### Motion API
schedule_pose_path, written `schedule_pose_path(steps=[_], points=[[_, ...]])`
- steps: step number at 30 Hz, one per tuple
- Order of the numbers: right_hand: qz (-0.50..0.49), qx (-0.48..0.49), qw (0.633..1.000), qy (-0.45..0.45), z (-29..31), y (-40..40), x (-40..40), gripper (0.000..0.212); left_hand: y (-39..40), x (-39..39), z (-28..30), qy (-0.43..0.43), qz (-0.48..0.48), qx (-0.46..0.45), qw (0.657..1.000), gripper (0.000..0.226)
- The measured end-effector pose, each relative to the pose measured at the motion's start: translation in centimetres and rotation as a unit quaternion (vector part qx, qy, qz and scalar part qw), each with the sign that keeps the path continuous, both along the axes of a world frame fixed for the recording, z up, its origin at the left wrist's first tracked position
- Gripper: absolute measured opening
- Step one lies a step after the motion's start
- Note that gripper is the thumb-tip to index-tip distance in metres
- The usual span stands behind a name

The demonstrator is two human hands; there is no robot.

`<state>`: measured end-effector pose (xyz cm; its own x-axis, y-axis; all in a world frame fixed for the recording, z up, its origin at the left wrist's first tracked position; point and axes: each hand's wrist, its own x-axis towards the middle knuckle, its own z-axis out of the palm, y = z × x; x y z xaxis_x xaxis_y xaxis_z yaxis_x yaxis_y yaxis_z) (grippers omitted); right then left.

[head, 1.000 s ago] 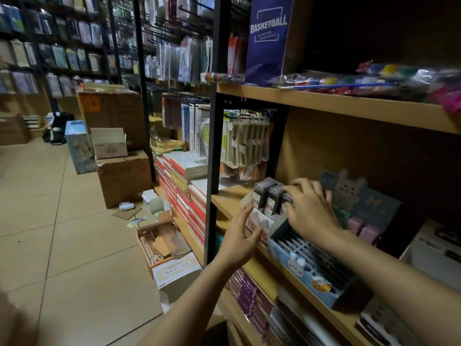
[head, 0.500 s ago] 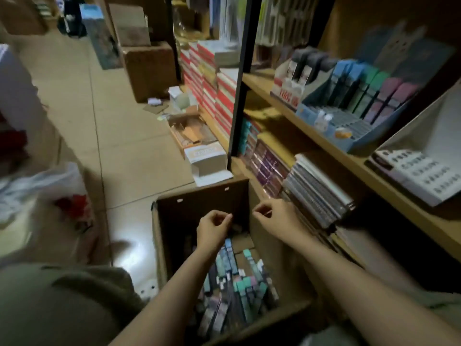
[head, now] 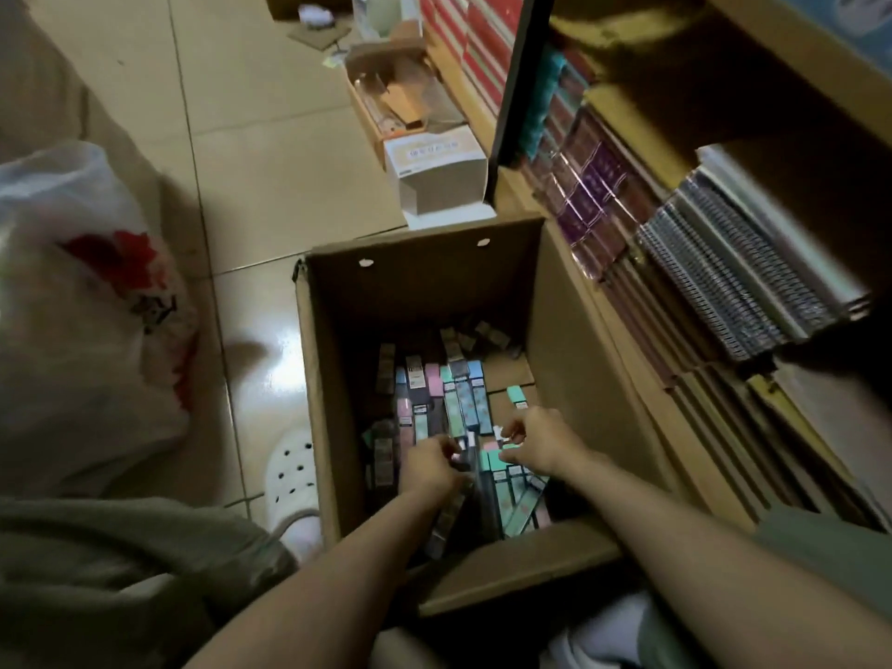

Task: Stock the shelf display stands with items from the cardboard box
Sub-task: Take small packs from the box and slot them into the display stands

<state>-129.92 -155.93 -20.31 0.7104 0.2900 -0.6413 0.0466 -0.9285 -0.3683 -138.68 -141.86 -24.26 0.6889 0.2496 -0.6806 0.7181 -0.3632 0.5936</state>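
An open cardboard box (head: 420, 282) stands on the floor against the shelf unit. Its bottom holds several slim packs (head: 463, 398) in pink, blue, mint and dark colours. Both my hands are down inside it. My left hand (head: 427, 463) is closed around a dark slim pack (head: 475, 468) near the front of the box. My right hand (head: 543, 439) pinches the white-tipped end of a pack beside a row of mint packs (head: 511, 494). A corner of the blue display stand (head: 859, 16) shows at the top right, on the wooden shelf (head: 796, 74).
Spiral notebooks (head: 724, 277) and purple packs (head: 589, 185) fill the lower shelf to the right of the box. A black upright post (head: 516, 74), a small white box (head: 437, 171) and an open carton (head: 400, 99) stand beyond. On the left are a white plastic bag (head: 82, 306) and my white clog (head: 292, 470).
A second ago both hands were at the display stand on the shelf. My view has since tilted down, and both hands have dropped from the box rim onto the packs inside.
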Motion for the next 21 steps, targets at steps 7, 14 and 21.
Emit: schedule_pose_path(steps=[7, 14, 21], points=[[0.045, -0.030, 0.998, 0.040, -3.7, 0.1, 1.5, 0.042, 0.1, 0.6, -2.1, 0.016, -0.116, 0.129, 0.985, 0.024], [0.136, -0.061, 0.989, -0.012, -5.4, 1.0, 0.6, 0.052, -0.3, 1.6, -2.9, -0.027, 0.066, 0.059, 0.996, 0.020], [0.085, -0.074, 0.993, -0.036, -6.1, 1.9, -0.2, 0.032, -0.5, 1.6, -2.7, -0.024, 0.247, 0.010, 0.969, 0.006]])
